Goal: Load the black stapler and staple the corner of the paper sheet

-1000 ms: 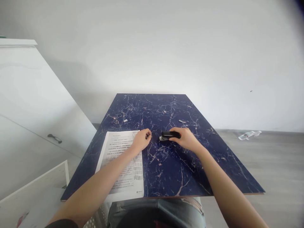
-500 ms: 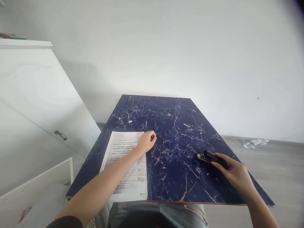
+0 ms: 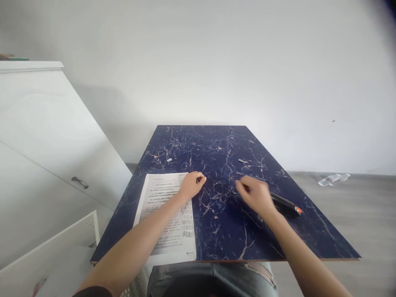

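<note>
My left hand [image 3: 192, 185] rests on the upper right edge of a printed sheet of paper [image 3: 165, 247], its fingers curled closed. What those fingers hold, if anything, is hidden. My right hand [image 3: 255, 194] is over the table to the right of the paper, its curled fingers blurred by motion. Just behind it lies a black stapler [image 3: 285, 204] with an orange-red spot at its end. The hand and forearm cover the stapler's other end.
The dark blue marbled table [image 3: 216, 243] carries two small pieces, a pale one [image 3: 169, 160] and a greenish one [image 3: 243, 161]. A white cabinet [image 3: 46, 123] stands at the left. Clear plastic [image 3: 334, 179] lies on the floor at the right.
My right hand has let go of the stapler and moved left. The stapler stays on the table. My left hand keeps its place on the paper; the view has shifted slightly.
</note>
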The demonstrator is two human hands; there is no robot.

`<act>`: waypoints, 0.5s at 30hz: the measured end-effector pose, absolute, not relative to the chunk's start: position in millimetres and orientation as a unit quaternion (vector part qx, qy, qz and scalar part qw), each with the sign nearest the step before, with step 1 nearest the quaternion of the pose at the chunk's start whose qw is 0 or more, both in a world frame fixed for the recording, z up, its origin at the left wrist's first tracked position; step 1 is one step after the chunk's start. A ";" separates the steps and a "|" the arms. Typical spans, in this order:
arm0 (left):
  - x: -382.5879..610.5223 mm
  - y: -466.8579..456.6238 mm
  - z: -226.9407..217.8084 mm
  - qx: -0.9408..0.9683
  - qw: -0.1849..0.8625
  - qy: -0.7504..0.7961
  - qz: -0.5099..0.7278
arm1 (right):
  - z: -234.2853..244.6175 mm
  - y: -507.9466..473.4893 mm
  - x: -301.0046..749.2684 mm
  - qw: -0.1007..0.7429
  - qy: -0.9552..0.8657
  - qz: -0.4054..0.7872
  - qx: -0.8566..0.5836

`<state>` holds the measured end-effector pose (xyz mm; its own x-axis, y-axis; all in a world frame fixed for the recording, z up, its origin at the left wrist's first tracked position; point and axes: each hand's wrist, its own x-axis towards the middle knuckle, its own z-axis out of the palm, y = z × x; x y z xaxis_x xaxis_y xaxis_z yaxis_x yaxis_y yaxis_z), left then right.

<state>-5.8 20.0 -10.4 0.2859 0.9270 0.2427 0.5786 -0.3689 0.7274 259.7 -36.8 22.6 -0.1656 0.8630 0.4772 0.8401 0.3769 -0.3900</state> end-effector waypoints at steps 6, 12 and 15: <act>-11.8 22.1 -3.6 0.762 0.274 0.488 0.325 | -3.7 31.6 187.2 0.132 -0.787 0.046 -0.601; -6.9 24.8 -7.8 0.804 0.228 0.486 0.257 | -11.8 30.6 188.5 0.150 -0.818 0.031 -0.555; -4.8 24.2 -8.0 0.815 0.213 0.486 0.234 | -9.8 29.3 193.1 0.160 -0.823 0.037 -0.543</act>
